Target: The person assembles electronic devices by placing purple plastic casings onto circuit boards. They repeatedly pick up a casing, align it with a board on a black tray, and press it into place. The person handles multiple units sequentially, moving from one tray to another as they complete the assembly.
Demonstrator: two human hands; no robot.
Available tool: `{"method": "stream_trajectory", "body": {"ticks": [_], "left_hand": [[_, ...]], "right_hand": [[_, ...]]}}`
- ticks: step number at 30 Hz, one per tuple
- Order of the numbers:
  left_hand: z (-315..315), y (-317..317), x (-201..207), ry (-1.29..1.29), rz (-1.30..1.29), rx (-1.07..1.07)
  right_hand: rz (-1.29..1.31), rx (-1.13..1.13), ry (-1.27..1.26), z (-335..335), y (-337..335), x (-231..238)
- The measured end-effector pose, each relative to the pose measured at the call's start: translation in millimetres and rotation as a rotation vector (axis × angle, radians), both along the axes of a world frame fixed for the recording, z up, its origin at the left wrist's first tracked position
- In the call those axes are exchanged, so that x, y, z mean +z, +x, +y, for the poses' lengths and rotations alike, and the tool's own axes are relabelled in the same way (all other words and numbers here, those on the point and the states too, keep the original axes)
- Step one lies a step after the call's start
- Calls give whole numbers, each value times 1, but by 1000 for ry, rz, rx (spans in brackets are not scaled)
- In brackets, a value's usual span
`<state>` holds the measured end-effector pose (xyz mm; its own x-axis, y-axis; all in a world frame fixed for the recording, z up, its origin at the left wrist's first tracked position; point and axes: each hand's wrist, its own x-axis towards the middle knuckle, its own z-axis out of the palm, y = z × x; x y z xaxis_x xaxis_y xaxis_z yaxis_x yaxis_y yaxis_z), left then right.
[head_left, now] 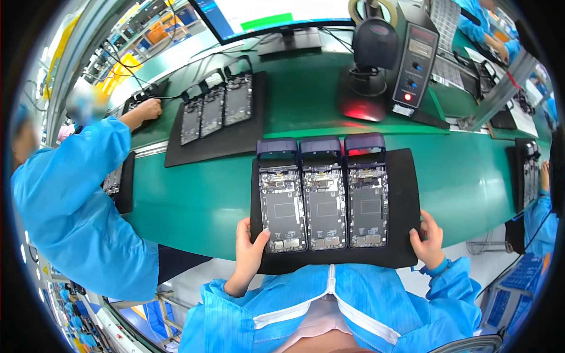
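Observation:
A black tray [404,194] lies on the green belt in front of me, its near edge over the belt's rim. Three open phone bodies sit on it side by side: left phone [283,200], middle phone [323,197], right phone [367,194], each with a dark blue frame part at its far end. My left hand [249,247] grips the tray's near left corner, thumb on top beside the left phone. My right hand [428,239] grips the near right corner, thumb on the tray's top.
A second black tray [241,130] with three phone bodies lies farther left on the green belt [194,194]. A co-worker in a blue coat [76,206] stands at the left. A scanner on a stand [371,65], a black control box [415,59] and a monitor [276,15] stand behind.

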<state>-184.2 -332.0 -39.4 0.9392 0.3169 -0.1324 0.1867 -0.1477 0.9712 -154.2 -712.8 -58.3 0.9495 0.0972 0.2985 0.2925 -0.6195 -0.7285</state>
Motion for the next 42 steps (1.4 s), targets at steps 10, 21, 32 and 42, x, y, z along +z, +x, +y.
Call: {"method": "stream_trajectory", "body": {"ticks": [10,21,32,42], "left_hand": [[-27,60,32,969,-284,-181],[-40,193,44,1159,-227,-789],[-78,163,39,1138,-266,-677],[-18,66,40,896,-299,-360]], "right_hand": [[-55,165,-697,-22,87,69],[-35,519,-315,51,189,42],[-64,524,-347,39,153,41],[67,32,-264,-7,91,40]]}}
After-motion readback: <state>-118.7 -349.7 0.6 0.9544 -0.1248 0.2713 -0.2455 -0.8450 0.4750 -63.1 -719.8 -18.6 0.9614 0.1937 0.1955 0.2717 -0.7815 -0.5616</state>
